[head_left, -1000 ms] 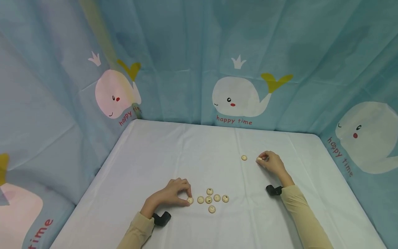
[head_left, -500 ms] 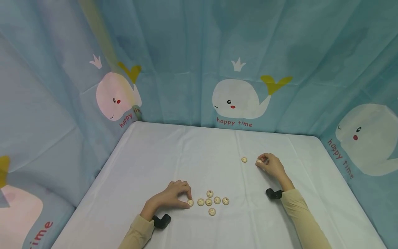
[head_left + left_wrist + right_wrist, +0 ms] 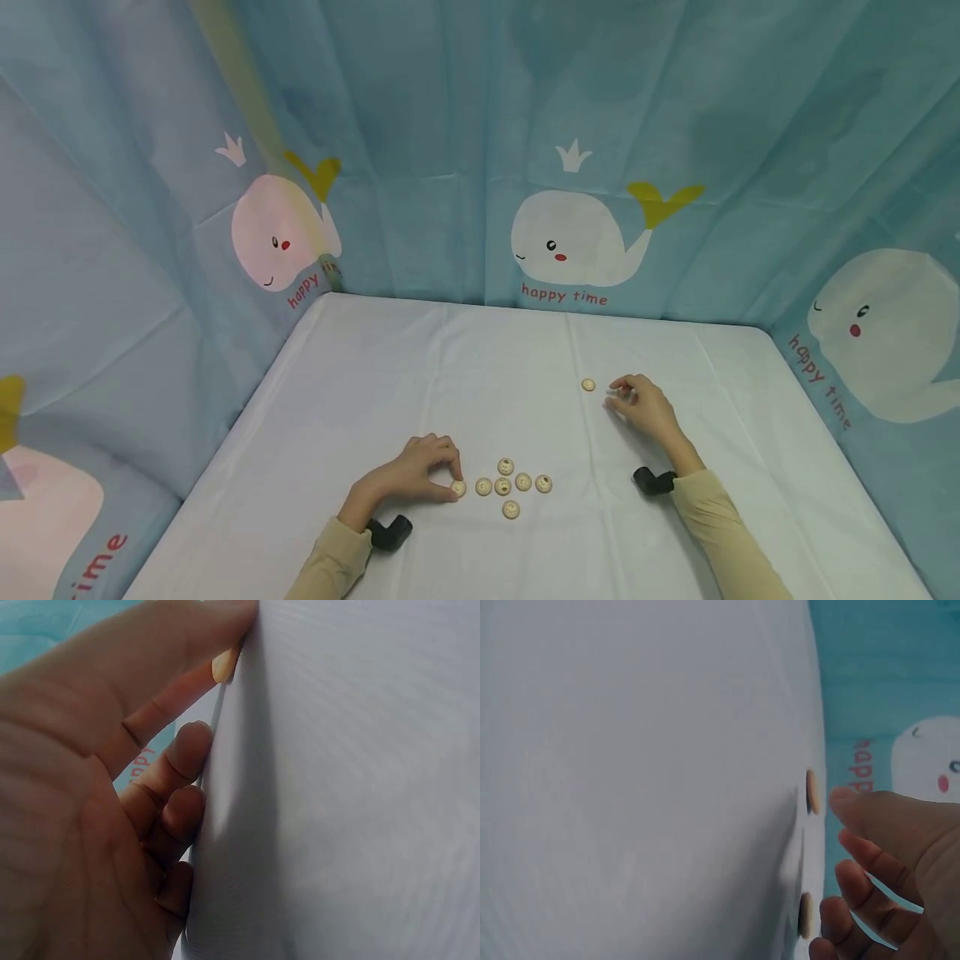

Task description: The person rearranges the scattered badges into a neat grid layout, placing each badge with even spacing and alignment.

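Head view: right hand [image 3: 643,408] is coming free, fingers spreading off the disc [image 3: 805,916] nearest the tabletop's [image 3: 420,367] far-right corner; left hand [image 3: 422,465] is pinching the leftmost disc [image 3: 459,489].

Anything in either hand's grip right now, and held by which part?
The left hand pinches a pale disc by its rim; the right hand holds nothing.

Beyond the far edge of the white-covered table [image 3: 465,367] I see blue curtains [image 3: 420,92] printed with whales [image 3: 570,237] and red "happy time" lettering [image 3: 540,292], a yellowish band [image 3: 238,75] slanting toward its far left corner.
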`<state>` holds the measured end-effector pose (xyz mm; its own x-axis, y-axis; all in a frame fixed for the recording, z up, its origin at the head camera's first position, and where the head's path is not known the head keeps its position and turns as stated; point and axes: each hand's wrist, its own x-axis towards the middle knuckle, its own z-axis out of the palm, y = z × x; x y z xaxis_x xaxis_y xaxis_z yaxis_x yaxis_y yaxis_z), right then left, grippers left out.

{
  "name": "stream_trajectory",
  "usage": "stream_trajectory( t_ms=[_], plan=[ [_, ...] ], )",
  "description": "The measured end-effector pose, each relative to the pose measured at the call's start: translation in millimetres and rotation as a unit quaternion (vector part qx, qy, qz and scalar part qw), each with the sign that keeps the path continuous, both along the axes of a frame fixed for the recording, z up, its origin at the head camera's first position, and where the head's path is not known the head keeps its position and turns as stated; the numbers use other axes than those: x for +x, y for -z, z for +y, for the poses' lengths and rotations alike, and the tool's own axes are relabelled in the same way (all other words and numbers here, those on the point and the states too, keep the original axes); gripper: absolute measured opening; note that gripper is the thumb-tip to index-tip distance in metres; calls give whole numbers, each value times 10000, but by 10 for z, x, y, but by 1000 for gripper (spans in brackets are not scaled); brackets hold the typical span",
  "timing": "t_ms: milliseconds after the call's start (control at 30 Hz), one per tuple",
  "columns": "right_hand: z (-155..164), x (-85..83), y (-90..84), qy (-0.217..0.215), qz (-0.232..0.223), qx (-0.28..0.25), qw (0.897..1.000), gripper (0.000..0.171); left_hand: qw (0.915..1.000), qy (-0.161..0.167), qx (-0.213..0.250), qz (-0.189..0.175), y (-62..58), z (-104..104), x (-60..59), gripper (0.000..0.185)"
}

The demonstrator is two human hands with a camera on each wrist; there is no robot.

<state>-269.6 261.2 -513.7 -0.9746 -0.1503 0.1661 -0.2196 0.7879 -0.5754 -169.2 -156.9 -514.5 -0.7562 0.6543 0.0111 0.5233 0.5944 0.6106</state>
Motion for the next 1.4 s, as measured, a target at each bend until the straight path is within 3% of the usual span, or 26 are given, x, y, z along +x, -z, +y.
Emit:
stream_trajectory(
  t_ms=[633, 1200, 1400],
  plan=[
    [-520, 374, -76, -1044, -18, -37, 9945, 22, 9999, 48, 54, 110, 22, -9, -25, 20],
    [-843, 738, -30, -2248, 137, 378, 9736, 22, 9998, 4, 53, 173, 51, -4, -16, 19],
    [-896, 836, -3, -2586, -95, 409, 9651, 26, 9999, 1, -43, 150, 52, -4, -15, 21]
  ],
)
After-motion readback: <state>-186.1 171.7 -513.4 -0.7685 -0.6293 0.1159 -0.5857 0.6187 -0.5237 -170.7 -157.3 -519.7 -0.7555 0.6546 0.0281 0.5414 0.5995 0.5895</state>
